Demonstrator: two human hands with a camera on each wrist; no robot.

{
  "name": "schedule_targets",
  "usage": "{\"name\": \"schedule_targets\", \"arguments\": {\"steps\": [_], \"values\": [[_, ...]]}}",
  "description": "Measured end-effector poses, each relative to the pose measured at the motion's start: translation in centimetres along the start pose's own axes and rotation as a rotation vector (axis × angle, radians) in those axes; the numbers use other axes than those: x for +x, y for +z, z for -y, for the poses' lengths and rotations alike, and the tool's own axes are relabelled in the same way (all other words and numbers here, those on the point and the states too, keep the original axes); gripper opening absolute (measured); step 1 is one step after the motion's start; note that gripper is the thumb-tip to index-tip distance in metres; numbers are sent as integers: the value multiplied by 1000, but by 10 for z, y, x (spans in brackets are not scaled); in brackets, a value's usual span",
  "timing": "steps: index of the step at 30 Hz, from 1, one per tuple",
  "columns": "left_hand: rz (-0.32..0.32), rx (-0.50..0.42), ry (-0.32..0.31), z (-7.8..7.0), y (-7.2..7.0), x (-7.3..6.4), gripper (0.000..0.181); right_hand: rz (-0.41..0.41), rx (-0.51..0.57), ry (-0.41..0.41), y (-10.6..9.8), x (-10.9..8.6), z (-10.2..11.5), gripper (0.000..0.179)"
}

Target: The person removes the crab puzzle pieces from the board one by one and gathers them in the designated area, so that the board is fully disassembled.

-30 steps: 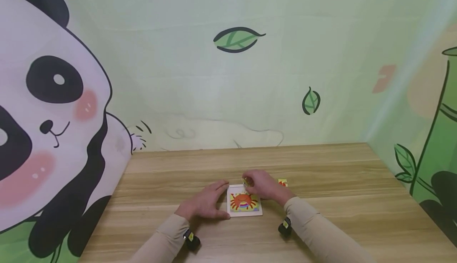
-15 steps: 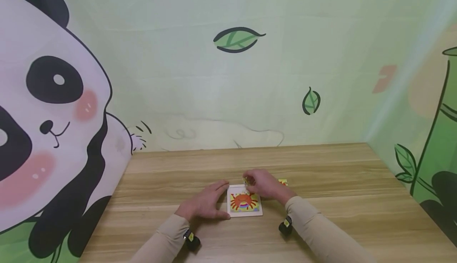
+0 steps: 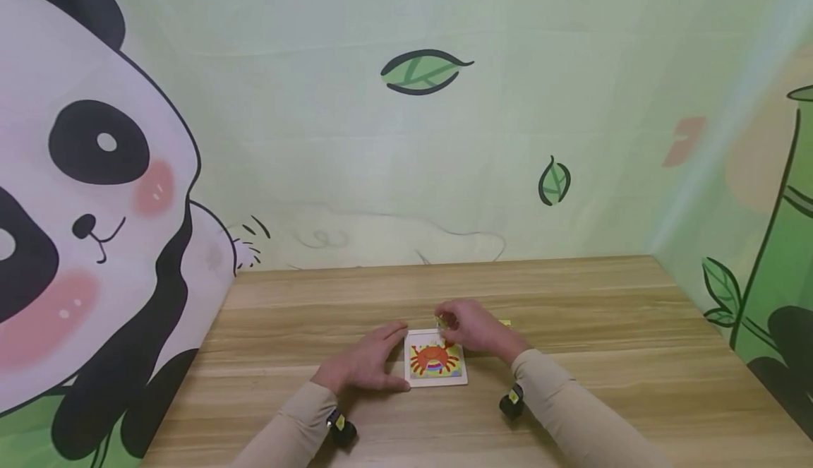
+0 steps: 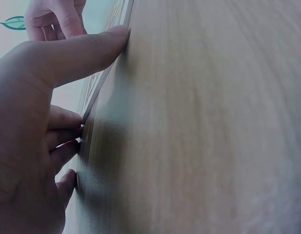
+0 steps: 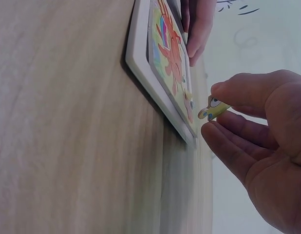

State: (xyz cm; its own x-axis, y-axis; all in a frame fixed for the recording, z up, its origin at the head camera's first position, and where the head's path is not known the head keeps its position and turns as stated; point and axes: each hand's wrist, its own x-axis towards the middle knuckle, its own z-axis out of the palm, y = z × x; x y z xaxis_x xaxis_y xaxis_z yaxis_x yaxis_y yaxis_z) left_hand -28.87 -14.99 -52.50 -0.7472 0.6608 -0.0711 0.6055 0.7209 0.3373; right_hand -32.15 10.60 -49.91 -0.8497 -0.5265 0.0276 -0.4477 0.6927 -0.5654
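Note:
A crab picture puzzle (image 3: 435, 361) sits in a white square frame (image 3: 435, 384) on the table. My left hand (image 3: 366, 359) is at the frame's left side, thumb at the near corner and fingertips by the far corner; in the left wrist view the thumb (image 4: 99, 51) lies along the edge. My right hand (image 3: 471, 327) pinches a small yellow puzzle piece (image 5: 216, 108) between thumb and fingertips, above the frame's far right part. The piece shows a printed eye and is tilted. The puzzle's far right part is partly hidden behind this hand in the head view.
Another yellow puzzle piece (image 3: 505, 322) lies on the wood-grain table (image 3: 571, 383) beyond the right wrist, mostly covered by it. Behind the table hangs a green wall cloth (image 3: 317, 136) printed with a panda and leaves.
My right hand has shifted slightly right with the pinched piece, and its wrist now covers more of the loose piece behind. The left hand and the frame stay in place.

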Motion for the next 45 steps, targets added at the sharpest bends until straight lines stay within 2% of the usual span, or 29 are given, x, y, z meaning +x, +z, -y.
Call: {"name": "schedule_targets", "arguments": {"steps": [20,26,41,45], "values": [[1,0,7,1,1,0,103,-5,16,61,-13,-8,-5,40],[-4,-28,26,1,1,0,102,-31,-24,40,-15,-11,-8,38],[19,-12,-12,2,4,3,104,-33,22,93,-26,-18,-17,37],[13,-14,-7,2,3,2,103,-37,23,82,-29,-18,-20,37]]}}
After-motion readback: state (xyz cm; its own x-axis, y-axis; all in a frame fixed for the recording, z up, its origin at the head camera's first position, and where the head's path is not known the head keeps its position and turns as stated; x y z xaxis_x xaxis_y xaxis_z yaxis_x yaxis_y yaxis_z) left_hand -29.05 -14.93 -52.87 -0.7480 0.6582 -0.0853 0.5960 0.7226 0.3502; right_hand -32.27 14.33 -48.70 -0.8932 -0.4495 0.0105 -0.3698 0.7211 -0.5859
